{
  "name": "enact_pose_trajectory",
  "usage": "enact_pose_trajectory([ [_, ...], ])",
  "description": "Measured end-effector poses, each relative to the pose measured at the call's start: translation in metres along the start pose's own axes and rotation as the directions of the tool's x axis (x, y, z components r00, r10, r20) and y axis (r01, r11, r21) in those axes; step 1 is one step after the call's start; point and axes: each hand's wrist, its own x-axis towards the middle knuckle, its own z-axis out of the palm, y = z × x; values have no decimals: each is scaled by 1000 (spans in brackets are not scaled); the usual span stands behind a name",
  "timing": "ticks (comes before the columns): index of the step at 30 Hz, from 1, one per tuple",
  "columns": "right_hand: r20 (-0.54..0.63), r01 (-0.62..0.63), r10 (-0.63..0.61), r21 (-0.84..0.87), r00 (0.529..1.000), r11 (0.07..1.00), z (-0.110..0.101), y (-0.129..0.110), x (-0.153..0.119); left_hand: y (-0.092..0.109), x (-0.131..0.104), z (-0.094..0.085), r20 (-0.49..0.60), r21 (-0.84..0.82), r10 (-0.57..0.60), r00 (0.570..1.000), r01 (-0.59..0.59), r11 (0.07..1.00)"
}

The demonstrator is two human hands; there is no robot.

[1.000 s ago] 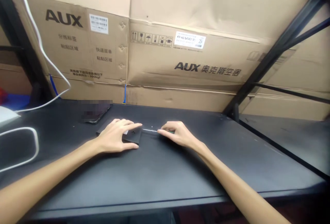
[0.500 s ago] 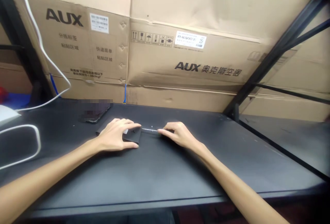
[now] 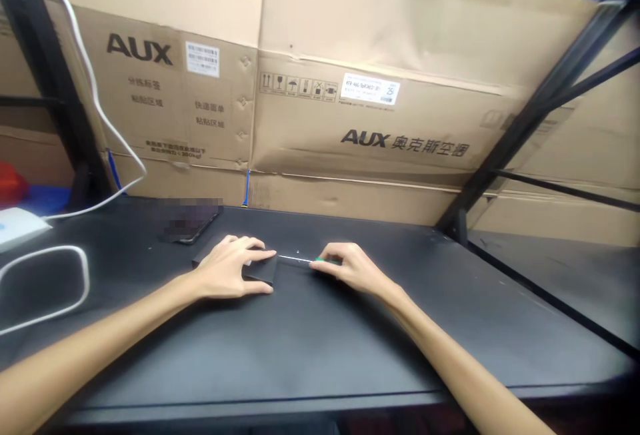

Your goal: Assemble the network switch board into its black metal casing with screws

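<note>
In the head view, my left hand point(image 3: 225, 268) grips a flat black box point(image 3: 263, 271) lying on the dark table, thumb along its near side and fingers over its far side. The palm hides much of the box. My right hand point(image 3: 347, 265) is closed around the green handle of a screwdriver point(image 3: 295, 259). Its thin metal shaft points left, and the tip meets the box's right side close to my left forefinger. Whether the tip goes into the box or only touches it, I cannot tell.
A dark phone-like slab point(image 3: 193, 221) lies behind my left hand. A white power strip point(image 3: 23, 228) and white cable point(image 3: 83, 275) are at the left. Cardboard panels point(image 3: 310, 148) line the back, with slanted black metal frames point(image 3: 520, 121) at the sides.
The camera view has shifted slightly, so everything sits a little lower and to the right. More of the green handle shows at my right fingertips. Both hands keep their holds.
</note>
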Motion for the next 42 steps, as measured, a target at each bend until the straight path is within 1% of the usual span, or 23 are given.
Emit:
enact_pose_trajectory([
  [4,25,-17,16,51,1000,999,-3,5,3,1,1,1,2,7,26,1000,-26,1000],
  [7,0,-68,68,67,998,995,-8,11,4,2,1,2,-26,43,83,996,-82,996],
  [10,-45,-149,148,-18,988,989,-15,15,2,2,0,4,-80,104,149,986,-140,985],
  [12,-47,-189,185,-87,982,978,-19,17,1,1,-1,6,-99,122,165,981,-152,981],
  [14,-34,-205,202,-137,979,969,-21,19,1,0,-1,7,-102,127,173,980,-159,979],
  [16,-29,-209,207,-148,978,967,-21,21,1,0,-1,9,-99,133,177,979,-163,978],
  [19,-53,-199,195,-83,979,977,-21,20,2,2,0,7,-100,121,159,982,-147,982],
  [22,-59,-173,175,29,983,984,-19,11,1,5,1,4,-125,42,104,987,-100,994],
  [25,9,-152,152,153,988,976,-15,-3,1,6,2,4,-195,-57,47,980,-59,997],
  [28,85,-146,129,235,988,961,-8,-13,1,5,4,7,-261,-129,24,965,-59,990],
  [33,167,-176,129,307,978,935,-3,-15,1,6,6,13,-314,-166,58,947,-116,979],
  [35,179,-181,128,318,975,931,-3,-17,1,7,7,14,-338,-155,81,938,-140,978],
  [39,197,-198,137,337,971,920,-3,-21,2,4,7,15,-410,-117,122,904,-184,976],
  [42,206,-203,138,339,969,919,-2,-21,3,2,7,16,-434,-100,137,890,-198,975],
])
